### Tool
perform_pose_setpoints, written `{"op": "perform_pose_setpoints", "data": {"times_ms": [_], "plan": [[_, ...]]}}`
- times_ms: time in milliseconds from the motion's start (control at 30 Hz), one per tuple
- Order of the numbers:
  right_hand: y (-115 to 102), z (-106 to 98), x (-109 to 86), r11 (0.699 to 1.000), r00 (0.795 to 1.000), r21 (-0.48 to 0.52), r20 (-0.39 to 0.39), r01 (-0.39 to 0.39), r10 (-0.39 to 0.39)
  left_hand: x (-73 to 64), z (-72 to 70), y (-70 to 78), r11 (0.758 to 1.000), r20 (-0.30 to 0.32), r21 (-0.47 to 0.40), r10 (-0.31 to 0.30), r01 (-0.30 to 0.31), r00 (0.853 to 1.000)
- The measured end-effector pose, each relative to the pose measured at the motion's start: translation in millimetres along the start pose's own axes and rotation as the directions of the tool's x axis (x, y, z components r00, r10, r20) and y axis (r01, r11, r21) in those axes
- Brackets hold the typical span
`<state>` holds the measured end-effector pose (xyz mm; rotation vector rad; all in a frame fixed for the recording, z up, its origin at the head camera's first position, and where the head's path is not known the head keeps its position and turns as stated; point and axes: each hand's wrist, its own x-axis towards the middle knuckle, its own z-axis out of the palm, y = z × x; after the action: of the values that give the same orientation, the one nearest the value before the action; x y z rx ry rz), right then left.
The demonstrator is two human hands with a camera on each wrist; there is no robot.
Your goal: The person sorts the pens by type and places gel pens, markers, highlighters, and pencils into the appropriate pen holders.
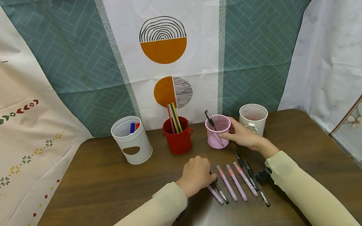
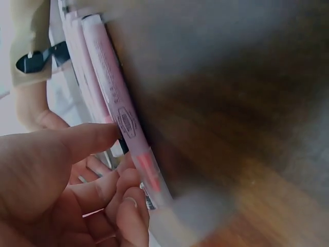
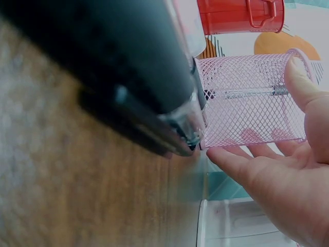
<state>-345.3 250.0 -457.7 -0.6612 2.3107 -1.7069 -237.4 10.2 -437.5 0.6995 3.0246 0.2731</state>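
Observation:
My left hand [image 1: 196,175], fingers curled, pinches a black pen [image 1: 220,193] lying on the table. Right beside that pen is a pink highlighter [image 2: 121,103], close to the thumb; the hand hides part of both in the head view. With my right hand [image 1: 244,134] I grip a pink mesh pen cup [image 3: 249,103], thumb near its rim and fingers around its side. One black pen [image 1: 209,119] leans inside this cup. Between the hands lie more pink highlighters [image 1: 235,183] and several black pens [image 1: 249,175], roughly side by side.
Left of the pink cup stand a red bucket [image 1: 179,144] with pencils and a white bucket [image 1: 136,147] holding blue and red markers. A white cup [image 1: 254,119] with a handle is just right of my right hand. Fabric hangs behind the wooden table [image 1: 108,195].

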Motion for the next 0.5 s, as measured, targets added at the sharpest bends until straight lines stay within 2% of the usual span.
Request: {"op": "perform_pose_setpoints", "data": {"times_ms": [133,200,367,400,500], "plan": [[1.6,-0.2,0.8,1.000,1.000,0.004,0.002,0.006,-0.006,12.5,3.1,-8.1,0.997,0.049,-0.058,-0.048,0.051,0.998],[2.0,-0.2,0.8,1.000,1.000,0.007,0.004,0.009,-0.010,23.9,13.6,-17.4,0.993,0.085,-0.077,-0.081,0.087,0.993],[1.6,-0.4,0.4,1.000,1.000,0.015,0.002,0.003,-0.003,55.3,55.6,-45.2,0.981,0.138,-0.135,-0.120,0.139,0.983],[1.5,-0.3,0.3,1.000,1.000,0.015,0.001,0.000,0.000,52.6,51.7,-43.2,0.980,0.131,-0.137,-0.126,0.144,0.983],[1.5,-0.2,0.5,1.000,1.000,0.011,-0.002,0.000,0.000,55.2,54.8,-48.3,0.973,0.137,-0.171,-0.132,0.154,0.982]]}}
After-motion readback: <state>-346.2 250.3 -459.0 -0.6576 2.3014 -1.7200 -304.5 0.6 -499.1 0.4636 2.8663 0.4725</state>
